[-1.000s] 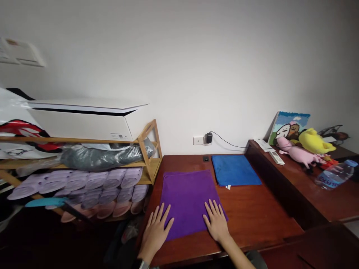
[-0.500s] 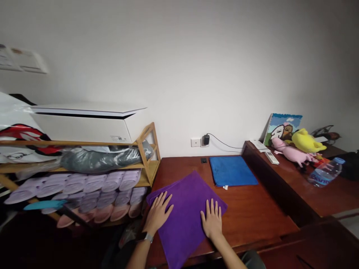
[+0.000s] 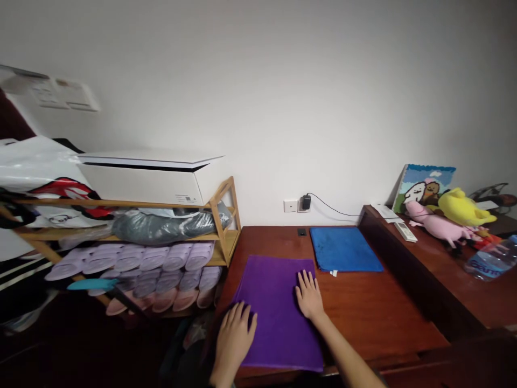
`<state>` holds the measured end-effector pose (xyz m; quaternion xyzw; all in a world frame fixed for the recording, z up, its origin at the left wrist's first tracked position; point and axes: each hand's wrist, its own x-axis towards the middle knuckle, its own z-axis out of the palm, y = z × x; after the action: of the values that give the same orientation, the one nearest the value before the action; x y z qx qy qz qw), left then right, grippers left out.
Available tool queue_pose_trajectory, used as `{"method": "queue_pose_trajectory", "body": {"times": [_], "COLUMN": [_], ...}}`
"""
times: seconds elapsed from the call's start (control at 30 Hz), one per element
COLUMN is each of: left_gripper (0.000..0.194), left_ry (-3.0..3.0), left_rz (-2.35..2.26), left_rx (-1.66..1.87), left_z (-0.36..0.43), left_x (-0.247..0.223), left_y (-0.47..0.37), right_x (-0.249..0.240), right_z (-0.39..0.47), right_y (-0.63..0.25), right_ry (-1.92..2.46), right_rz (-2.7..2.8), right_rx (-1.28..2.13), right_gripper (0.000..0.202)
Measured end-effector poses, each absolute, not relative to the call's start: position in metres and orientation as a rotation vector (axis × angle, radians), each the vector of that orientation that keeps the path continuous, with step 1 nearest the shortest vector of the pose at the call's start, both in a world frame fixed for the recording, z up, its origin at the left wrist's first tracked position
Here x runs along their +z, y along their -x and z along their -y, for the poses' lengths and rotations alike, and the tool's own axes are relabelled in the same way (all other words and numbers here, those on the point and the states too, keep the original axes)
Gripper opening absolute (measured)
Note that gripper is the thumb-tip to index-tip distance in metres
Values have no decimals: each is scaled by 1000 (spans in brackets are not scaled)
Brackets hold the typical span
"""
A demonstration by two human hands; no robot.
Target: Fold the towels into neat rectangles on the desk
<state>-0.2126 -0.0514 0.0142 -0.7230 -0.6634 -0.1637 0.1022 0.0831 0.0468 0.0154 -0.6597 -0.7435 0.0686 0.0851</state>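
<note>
The purple cloth [image 3: 278, 328] lies on the brown surface [image 3: 383, 318], under and between the two hands. The left hand [image 3: 235, 342] is on its left side, with the fingers a bit bent and the thumb out. The right hand [image 3: 309, 296] is on its right side, fingers spread wide. Both hands are open and not pinching anything. The cloth looks soft, thin and light, so it should bend and slide easily and would not break. A push from just one hand could make it wrinkle or turn. Good spots to pinch are its corners: one is just past the right hand's fingertips, and one is nearer the body, beside the right arm. It looks like there may be more than one layer by the left hand, but the view is poor there, so a pinch should check for all of them. The blue cloth [image 3: 345, 249] lies flat, ahead of the right hand and a little to its right, with a small white tag [image 3: 333, 273] on the near side. The left hand hides part of the purple cloth's left edge, and the palms cover what is under them. Far to the right of the right hand, the bottle [image 3: 490, 262] is cut off by the picture's side.
</note>
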Motion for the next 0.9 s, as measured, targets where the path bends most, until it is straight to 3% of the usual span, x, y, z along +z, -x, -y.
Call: {"method": "queue_pose_trajectory", "body": {"times": [0.1, 0.2, 0.43, 0.67, 0.9], "left_gripper": [56, 60, 67, 58, 55], "left_ry": [2261, 2324, 2189, 2189, 2525], "left_rz": [1893, 1940, 1970, 1845, 1644], "left_rx": [-511, -441, -513, -599, -540], "left_z": [4, -19, 16, -8, -89], "left_x": [30, 16, -26, 7, 19], "left_y": [218, 227, 233, 217, 133], "right_x": [7, 11, 17, 36, 17], "right_z": [-34, -32, -33, -91, -106], "right_y": [-83, -93, -94, -86, -91], "right_ry": [1964, 1968, 1951, 2048, 2060], "right_rz": [2238, 2277, 2250, 2146, 2168], "right_rx": [223, 252, 240, 254, 260], "right_gripper": [67, 68, 66, 71, 73]}}
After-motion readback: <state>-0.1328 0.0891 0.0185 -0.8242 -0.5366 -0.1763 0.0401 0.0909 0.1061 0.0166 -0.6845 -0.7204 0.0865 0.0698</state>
